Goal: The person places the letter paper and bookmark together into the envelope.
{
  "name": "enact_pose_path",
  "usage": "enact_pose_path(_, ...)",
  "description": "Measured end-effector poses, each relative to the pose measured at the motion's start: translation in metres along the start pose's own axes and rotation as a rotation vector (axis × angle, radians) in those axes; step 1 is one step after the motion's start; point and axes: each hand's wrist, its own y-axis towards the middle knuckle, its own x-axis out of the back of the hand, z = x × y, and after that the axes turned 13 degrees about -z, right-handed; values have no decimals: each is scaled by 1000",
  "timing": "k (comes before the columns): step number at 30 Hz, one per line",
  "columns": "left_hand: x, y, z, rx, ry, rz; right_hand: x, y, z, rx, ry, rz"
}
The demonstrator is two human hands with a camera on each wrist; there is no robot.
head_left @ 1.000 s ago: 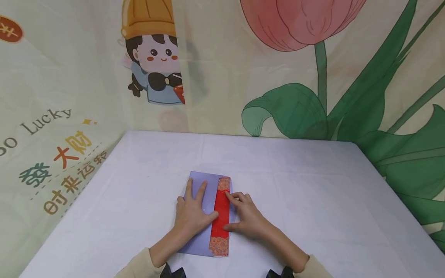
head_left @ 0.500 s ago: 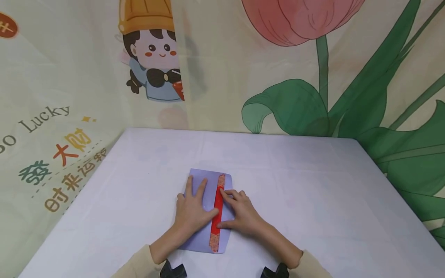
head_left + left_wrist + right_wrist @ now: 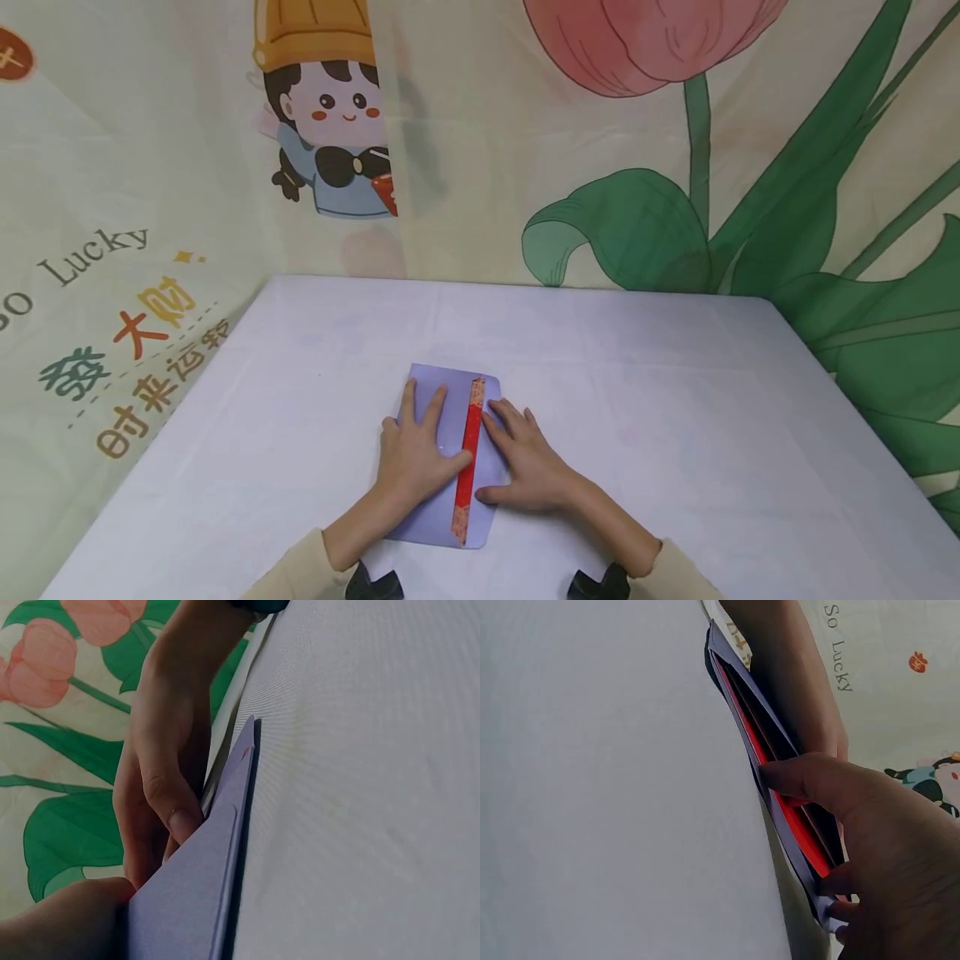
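Observation:
In the head view, a purple envelope (image 3: 454,417) lies on the white tablecloth with its mouth to the right. A narrow strip of a red paper piece (image 3: 471,425), patterned at both ends, shows out of that mouth. My left hand (image 3: 416,457) rests spread on the envelope's front, its thumb at the mouth edge over the red strip. My right hand (image 3: 534,468) is at the envelope's right side, fingers extended and thumb apart, tips over the flap beside the strip. The right wrist view looks into the gaping mouth, where the red paper (image 3: 810,844) sits inside the envelope (image 3: 744,724).
The white tablecloth (image 3: 637,400) covers the table. Behind it hangs a printed backdrop (image 3: 480,167) with a tulip, green leaves, a cartoon figure and lettering. Dark wrist mounts (image 3: 373,582) show at the lower edge.
The red paper has slid left into the envelope, so a narrower strip shows. My right hand followed it left, then eased off it, its fingers spreading.

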Motion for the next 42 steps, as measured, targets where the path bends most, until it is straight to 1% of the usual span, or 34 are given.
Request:
enact_pose_path(4, 0, -1, -1, -13, 6, -7, -6, 0, 1, 16, -43, -29)
enact_pose_path(8, 0, -1, -1, -10, 16, -17, -9, 0, 5, 20, -90, -60)
enact_pose_path(11, 0, 0, -1, -3, 21, -24, -12, 1, 8, 15, -118, -70)
enact_pose_path(16, 0, 0, -1, 1, 26, -22, -16, 5, 12, 6, -148, -59)
enact_pose_path(25, 0, 0, -1, -3, 24, -15, -18, 7, 15, -18, -155, -58)
enact_pose_path(36, 1, 0, 1, -16, 32, -16, -19, 7, 16, -5, -154, -65)
enact_pose_path(40, 0, -1, -1, -18, 23, -28, -16, 5, 12, 13, -129, -57)
enact_pose_path(42, 0, -3, -2, -17, 19, -37, -13, 3, 8, 24, -97, -44)
